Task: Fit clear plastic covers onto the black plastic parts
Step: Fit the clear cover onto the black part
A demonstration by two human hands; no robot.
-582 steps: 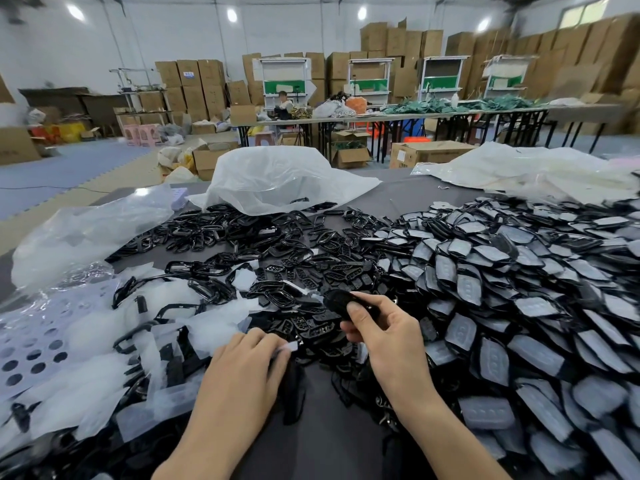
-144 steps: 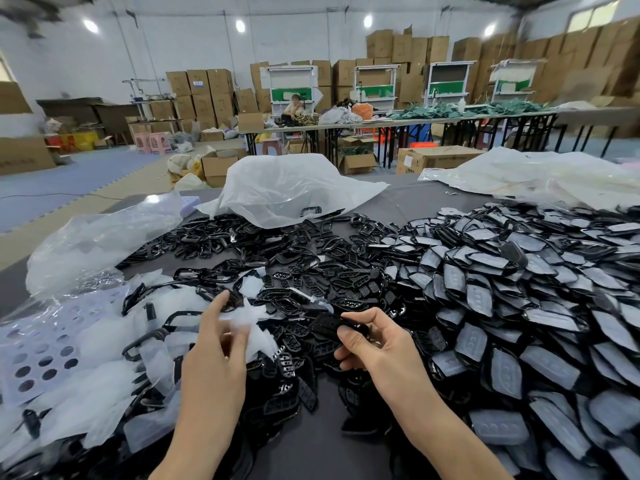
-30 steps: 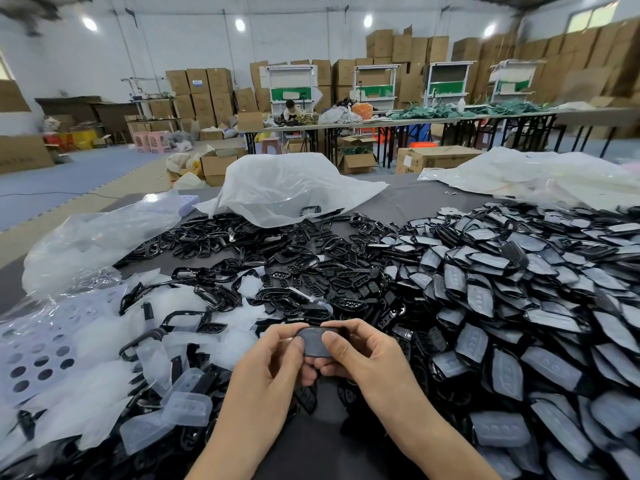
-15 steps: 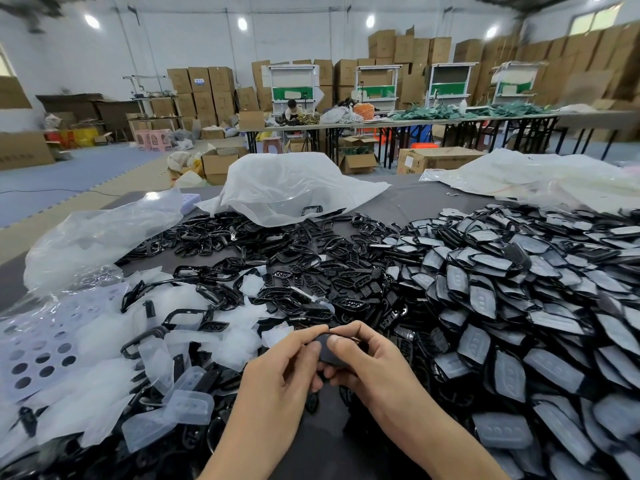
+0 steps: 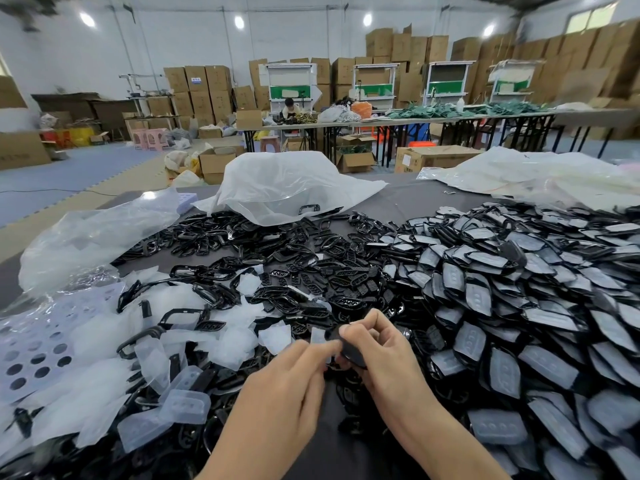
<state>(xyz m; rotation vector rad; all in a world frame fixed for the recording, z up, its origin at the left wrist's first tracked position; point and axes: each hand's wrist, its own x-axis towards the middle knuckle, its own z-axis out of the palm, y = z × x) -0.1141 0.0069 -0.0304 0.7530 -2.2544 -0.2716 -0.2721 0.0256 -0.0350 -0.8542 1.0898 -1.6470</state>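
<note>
1. gripping a black plastic part [image 5: 350, 348] in the right hand [image 5: 388, 355], thumb and curled fingers pinched on its upper end, raised just above the near stretch of the table [image 5: 408, 199].
2. meeting the same part from the other side with the left hand [image 5: 287, 382], fingertips bent and closed on its left edge, back of the hand toward the camera.
3. just beside those left fingertips, a pale clear cover [image 5: 317, 336]; impossible to tell whether held or lying on the heap behind.
4. straight beyond the hands, strewn across the middle of the table: loose black parts [image 5: 311, 271], frames and slotted inserts tangled together.
5. to the left, touching that tangle: loose clear covers [image 5: 188, 407], heaped and overlapping, with a few black frames mixed in.
6. to the right, filling that whole side: a pile of covered parts [image 5: 519, 306], black pieces each under a cloudy skin, stacked like shingles.
7. at the far left edge: a perforated sheet [image 5: 31, 355] with round holes, and behind it a crumpled clear bag [image 5: 97, 237].
8. across the table's far side: a white plastic bag [image 5: 287, 185], slumped open over some black frames.
9. in the hall behind: stacked cardboard boxes [image 5: 197, 88], long tables [image 5: 450, 116] and a seated person [image 5: 289, 107], well apart from the work.
</note>
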